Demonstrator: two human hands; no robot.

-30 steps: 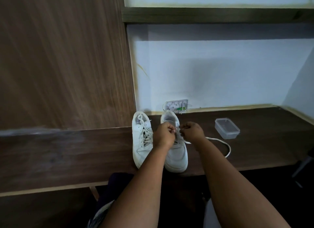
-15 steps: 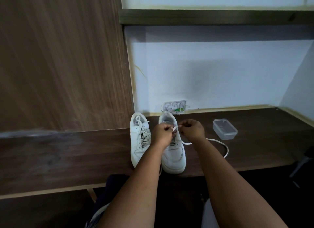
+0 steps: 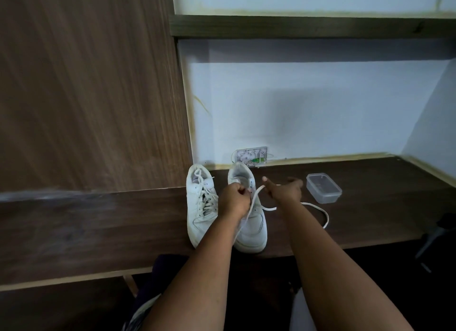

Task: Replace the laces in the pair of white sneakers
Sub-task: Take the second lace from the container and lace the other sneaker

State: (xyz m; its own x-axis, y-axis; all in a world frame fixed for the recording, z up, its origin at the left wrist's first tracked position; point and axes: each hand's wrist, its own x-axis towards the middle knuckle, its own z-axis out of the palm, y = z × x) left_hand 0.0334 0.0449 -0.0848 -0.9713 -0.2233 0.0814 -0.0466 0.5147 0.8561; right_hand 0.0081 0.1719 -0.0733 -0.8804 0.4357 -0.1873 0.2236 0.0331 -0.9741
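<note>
Lacing step, second shoe of the pair. Left hand (image 3: 234, 201), fingers clenched on the eyelet edge of the unlaced sneaker (image 3: 254, 232), near the tabletop (image 3: 98, 232) front. The lace (image 3: 269, 208) runs taut up to the right hand (image 3: 283, 191); its hold cannot be told. Next move, judged: draw the slack through, then find the opposing eyelet. Laced sneaker (image 3: 199, 207) stands just beside. Lace flat, white and limp, trailing rightward.

You're looking at a laced sneaker (image 3: 199, 207) and a second sneaker (image 3: 254, 229), both showing smooth, matt white leather-like uppers, with the loose lace (image 3: 318, 208) reading as flat woven cloth. The desk (image 3: 98, 227) and side panel (image 3: 86, 83) are showing dark wood grain with a dull sheen. The container (image 3: 323, 188) is reading as clear, slightly frosted plastic.
</note>
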